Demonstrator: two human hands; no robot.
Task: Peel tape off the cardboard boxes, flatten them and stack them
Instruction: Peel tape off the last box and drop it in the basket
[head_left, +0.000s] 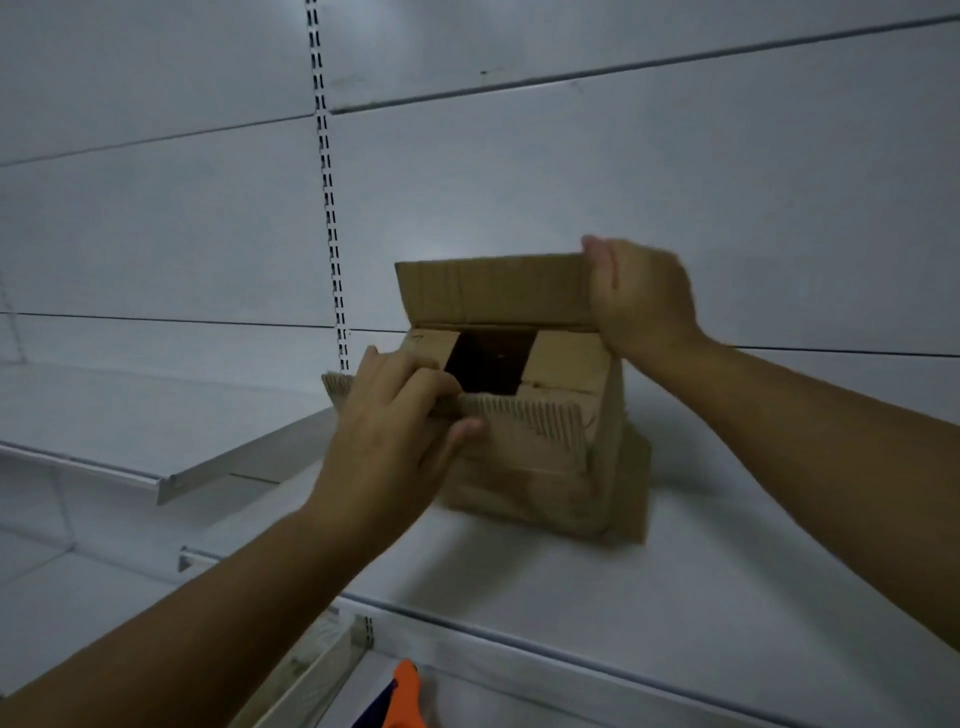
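Observation:
A small brown cardboard box (540, 467) stands on a white shelf (519, 582). Its top is partly open: the far flap (493, 291) stands upright, the two inner flaps lie flat with a dark gap (491, 364) between them. My left hand (389, 431) grips the near flap at the box's front left edge and bends it outward. My right hand (639, 296) holds the right end of the upright far flap. No tape is visible on the box.
White shelving panels fill the wall behind, with a slotted upright (330, 208). A second shelf (171, 467) juts out on the left at a similar height. An orange and dark blue object (402, 696) lies on the lower shelf at the bottom.

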